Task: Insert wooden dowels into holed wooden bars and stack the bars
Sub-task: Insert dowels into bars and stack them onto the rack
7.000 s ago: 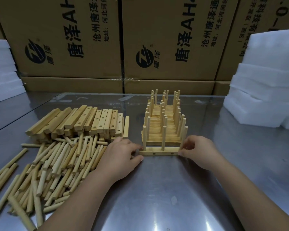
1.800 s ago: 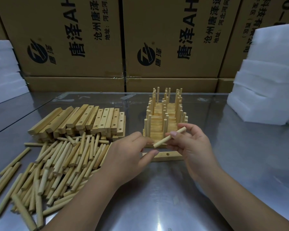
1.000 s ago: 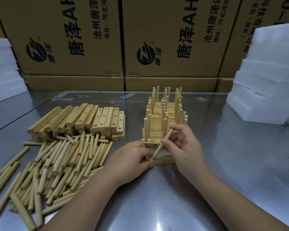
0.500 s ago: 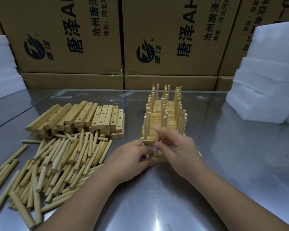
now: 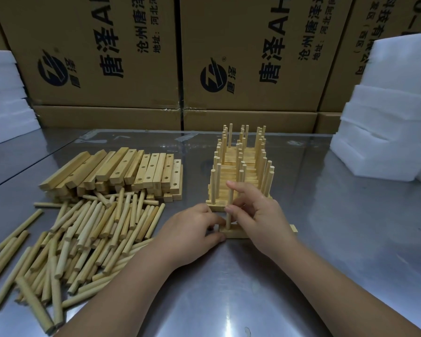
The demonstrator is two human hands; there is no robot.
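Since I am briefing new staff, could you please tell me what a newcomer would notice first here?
At centre, the right hand pinches an upright dowel standing at the left end of a bar that the left hand holds on the table. Just behind rises the stack of finished bars bristling with dowels; to the left lie a heap of loose dowels and, beyond it, a pile of holed bars.

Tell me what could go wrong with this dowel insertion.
The right hand pinches the dowel high up; pushed off-vertical, it may jam in the end hole of the bar.
The left hand holds only the bar's left end, so the free end could lift or swing.
The finished stack stands just behind; knuckles could knock its pegs.
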